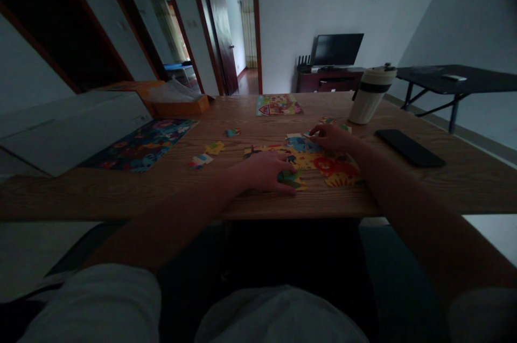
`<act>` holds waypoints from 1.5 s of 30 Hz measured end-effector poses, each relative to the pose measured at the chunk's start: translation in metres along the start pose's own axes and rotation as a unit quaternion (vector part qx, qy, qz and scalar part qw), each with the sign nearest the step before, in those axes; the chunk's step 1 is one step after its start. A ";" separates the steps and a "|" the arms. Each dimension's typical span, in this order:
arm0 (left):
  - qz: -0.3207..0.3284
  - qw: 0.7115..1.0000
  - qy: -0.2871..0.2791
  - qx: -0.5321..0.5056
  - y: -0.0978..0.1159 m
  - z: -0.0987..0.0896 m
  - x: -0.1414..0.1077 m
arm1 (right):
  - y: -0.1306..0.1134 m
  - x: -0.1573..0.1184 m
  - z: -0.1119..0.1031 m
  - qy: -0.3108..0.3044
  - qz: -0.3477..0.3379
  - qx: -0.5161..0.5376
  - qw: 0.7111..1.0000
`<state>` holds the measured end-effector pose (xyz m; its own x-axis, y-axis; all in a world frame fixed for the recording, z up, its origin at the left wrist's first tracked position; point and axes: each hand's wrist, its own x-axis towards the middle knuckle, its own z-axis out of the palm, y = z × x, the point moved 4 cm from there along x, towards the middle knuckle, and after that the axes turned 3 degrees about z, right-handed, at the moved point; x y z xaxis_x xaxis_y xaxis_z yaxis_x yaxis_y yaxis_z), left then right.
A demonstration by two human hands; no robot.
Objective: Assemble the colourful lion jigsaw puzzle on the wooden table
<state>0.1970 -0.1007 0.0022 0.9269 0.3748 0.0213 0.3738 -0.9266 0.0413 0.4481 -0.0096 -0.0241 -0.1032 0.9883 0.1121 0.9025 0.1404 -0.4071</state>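
Left hand [266,172] and right hand [333,138] at a partly joined jigsaw puzzle [337,168], centre of a wooden table [100,192].

Detail, left to right: a printed puzzle sheet [141,145] lies flat below an orange box [180,106]. Three loose pieces [214,147] sit between that sheet and the left hand. The left hand is curved, its fingers arched over a green-and-yellow piece [291,179] at the puzzle's lower edge; whether they grip it cannot be told. A second printed sheet [278,105] lies at the far table edge. The right hand is not clenched; its fingertips [313,132] touch the puzzle's upper edge, and any grip cannot be told. Further right stand a cream tumbler [370,96] and a black smartphone [410,147], lying flat.
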 end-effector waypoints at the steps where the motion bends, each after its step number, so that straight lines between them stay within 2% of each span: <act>1: -0.004 1.000 -0.005 -0.008 -0.001 0.000 0.000 | 0.000 0.000 0.000 -0.002 -0.001 -0.001 1.000; 7: -0.034 0.997 -0.047 -0.058 -0.005 -0.001 -0.001 | 0.003 0.001 0.001 -0.005 0.000 -0.002 1.000; 12: -0.050 0.996 -0.060 -0.046 -0.005 -0.004 -0.001 | 0.002 0.000 0.000 -0.001 -0.007 -0.002 1.000; 17: -0.037 0.996 -0.065 -0.038 -0.005 -0.005 -0.005 | 0.001 -0.001 0.000 0.006 0.011 0.017 1.000; 20: -0.044 0.996 -0.070 -0.045 -0.007 -0.003 -0.005 | 0.002 -0.001 -0.004 0.040 0.020 0.030 0.999; 25: -0.056 0.996 -0.043 -0.047 -0.010 0.002 -0.002 | 0.008 -0.001 -0.022 0.161 0.041 0.053 0.985; 27: -0.062 0.997 -0.032 -0.042 -0.013 0.004 -0.001 | 0.010 0.000 -0.027 0.190 0.049 0.057 0.979; 36: -0.050 0.998 -0.016 -0.032 -0.017 0.009 0.002 | 0.027 -0.001 -0.035 0.236 0.091 0.060 0.966; 39: -0.042 0.998 -0.024 -0.041 -0.019 0.002 -0.001 | 0.035 0.000 -0.036 0.244 0.100 0.055 0.963; 41: -0.065 0.996 -0.027 -0.062 -0.035 -0.011 -0.008 | 0.037 0.001 -0.035 0.239 0.095 0.049 0.965; 42: -0.096 0.993 -0.019 -0.073 -0.050 -0.021 -0.014 | 0.036 0.001 -0.034 0.233 0.087 0.047 0.967; 45: -0.252 0.964 0.033 -0.080 -0.115 -0.058 -0.048 | 0.032 0.002 -0.032 0.219 0.056 0.041 0.973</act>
<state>0.1081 -0.0106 0.0542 0.6222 0.7826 0.0210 0.7613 -0.6112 0.2166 0.4899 -0.0056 -0.0080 0.1986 0.8806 0.4303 0.8592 0.0549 -0.5088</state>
